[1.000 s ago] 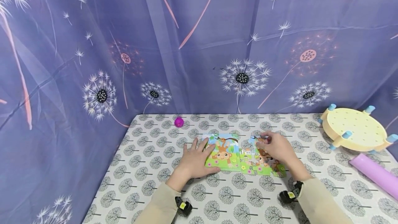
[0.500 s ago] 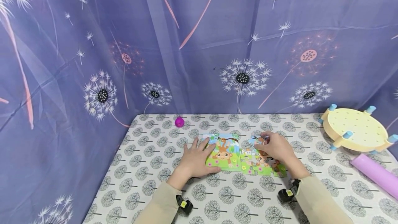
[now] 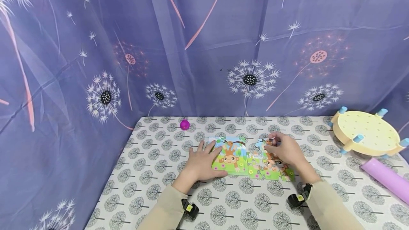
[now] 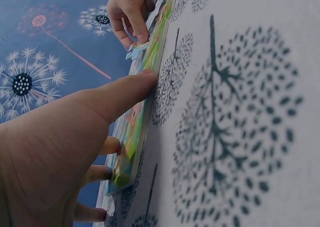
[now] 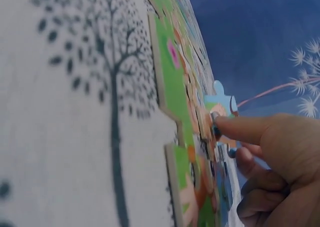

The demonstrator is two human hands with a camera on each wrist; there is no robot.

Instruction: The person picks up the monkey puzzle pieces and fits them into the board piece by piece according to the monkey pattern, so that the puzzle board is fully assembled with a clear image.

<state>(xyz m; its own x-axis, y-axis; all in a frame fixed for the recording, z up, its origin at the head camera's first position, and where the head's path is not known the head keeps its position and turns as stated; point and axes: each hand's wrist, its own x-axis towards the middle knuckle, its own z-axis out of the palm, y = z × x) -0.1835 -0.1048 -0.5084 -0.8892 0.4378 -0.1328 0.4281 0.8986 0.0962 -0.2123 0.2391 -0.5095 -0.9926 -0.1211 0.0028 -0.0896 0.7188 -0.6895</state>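
Note:
My left hand (image 3: 200, 164) lies with spread fingers along the left and lower edges of a flat picture board (image 3: 230, 160) showing a hanging monkey. Its thumb stretches along the board's near edge in the left wrist view. Beside the board, a group of joined jigsaw pieces (image 3: 255, 171) with monkeys, flowers and a small house lies on the cloth. My right hand (image 3: 289, 152) pinches a blue-and-orange jigsaw piece (image 5: 220, 101) between thumb and finger at the group's far side. That piece stands tilted up from the others in the right wrist view. The hand covers part of the group.
A purple ball-like thing (image 3: 184, 125) sits near the table's back edge. At the right are a round yellow stand (image 3: 365, 130) with blue-tipped legs and a purple roll (image 3: 386, 178). A dandelion-print curtain (image 3: 204, 63) hangs behind the tree-print tablecloth (image 3: 153, 173).
My right fingers have raised and tilted the jigsaw piece a little, so more of it shows. The left hand has stayed in place on the picture board.

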